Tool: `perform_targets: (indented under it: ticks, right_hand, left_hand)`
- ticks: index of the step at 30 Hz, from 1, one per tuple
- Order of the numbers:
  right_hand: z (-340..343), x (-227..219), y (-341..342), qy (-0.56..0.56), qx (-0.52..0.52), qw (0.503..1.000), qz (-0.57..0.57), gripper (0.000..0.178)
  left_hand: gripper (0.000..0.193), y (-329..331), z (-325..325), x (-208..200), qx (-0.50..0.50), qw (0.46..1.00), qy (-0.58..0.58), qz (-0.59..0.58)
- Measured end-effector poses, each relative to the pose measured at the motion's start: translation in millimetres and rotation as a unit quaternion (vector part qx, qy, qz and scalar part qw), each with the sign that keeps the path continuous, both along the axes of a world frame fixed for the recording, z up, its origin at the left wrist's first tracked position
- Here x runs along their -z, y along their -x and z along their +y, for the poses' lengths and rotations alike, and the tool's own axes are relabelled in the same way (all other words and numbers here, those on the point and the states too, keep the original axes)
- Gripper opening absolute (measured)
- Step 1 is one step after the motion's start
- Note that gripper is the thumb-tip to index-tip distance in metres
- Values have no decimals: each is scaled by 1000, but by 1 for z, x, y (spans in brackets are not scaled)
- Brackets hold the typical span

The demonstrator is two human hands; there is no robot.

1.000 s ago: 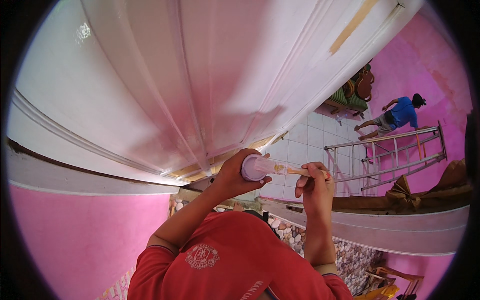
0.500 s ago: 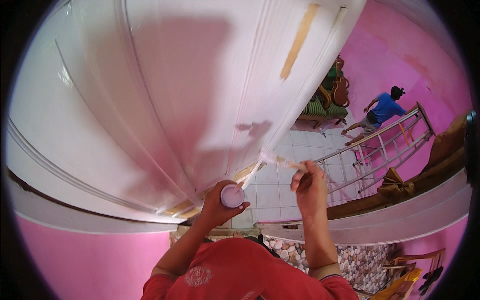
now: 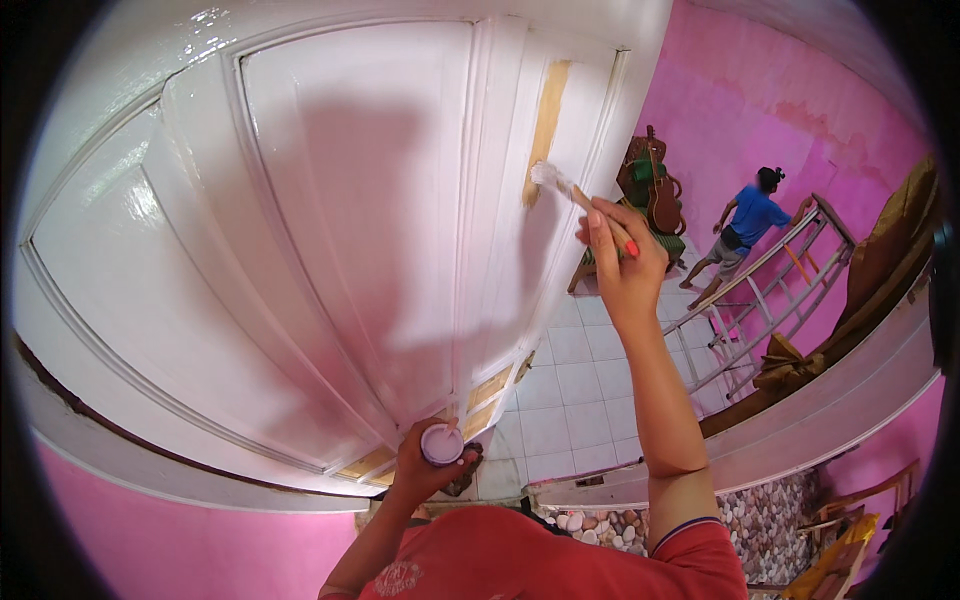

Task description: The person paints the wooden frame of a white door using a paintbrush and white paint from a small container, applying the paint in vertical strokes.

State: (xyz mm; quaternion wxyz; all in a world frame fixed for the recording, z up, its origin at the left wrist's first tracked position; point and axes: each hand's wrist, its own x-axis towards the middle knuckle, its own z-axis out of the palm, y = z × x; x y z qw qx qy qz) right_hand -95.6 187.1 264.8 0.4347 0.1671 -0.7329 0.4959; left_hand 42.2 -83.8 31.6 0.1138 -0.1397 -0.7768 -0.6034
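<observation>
My right hand [image 3: 628, 250] is closed around the handle of a paintbrush [image 3: 568, 188]. Its bristles, coated in pale paint, touch or nearly touch the lower part of a bare tan strip [image 3: 546, 125] on a white panelled door [image 3: 350, 180]. Lower down, my left hand [image 3: 425, 470] holds a small round cup of pale lilac paint [image 3: 441, 444], its open top facing up. More bare tan patches [image 3: 488, 392] show low on the door, just beyond the cup. My shadow falls across the panels.
To the right, a person in a blue shirt [image 3: 762, 215] grips a metal ladder [image 3: 770, 300] by a pink wall [image 3: 720, 120]. A guitar [image 3: 664, 200] leans on a green striped seat behind the door's edge. Brown cloth [image 3: 870, 290] hangs at the right. White tiles [image 3: 560, 390] cover the floor.
My right hand has raised the brush from the door's low edge up to the tan strip. The view has shifted, and the cup sits lower in it. The other person remains by the ladder.
</observation>
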Motion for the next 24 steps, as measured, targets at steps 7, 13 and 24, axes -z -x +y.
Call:
perform_targets:
  ticks: [7,13,24]
  right_hand:
    - [3,-31,5,-12,26,998,56,22]
    - [9,3,-4,-147,57,986,61,17]
    - [13,-49,3,-159,125,965,168,17]
  left_hand:
    - [68,-4,-7,10,3,999,6,-43]
    - [65,-9,-10,9,-9,999,1,-38]
    - [66,-14,-16,22,7,999,7,-37]
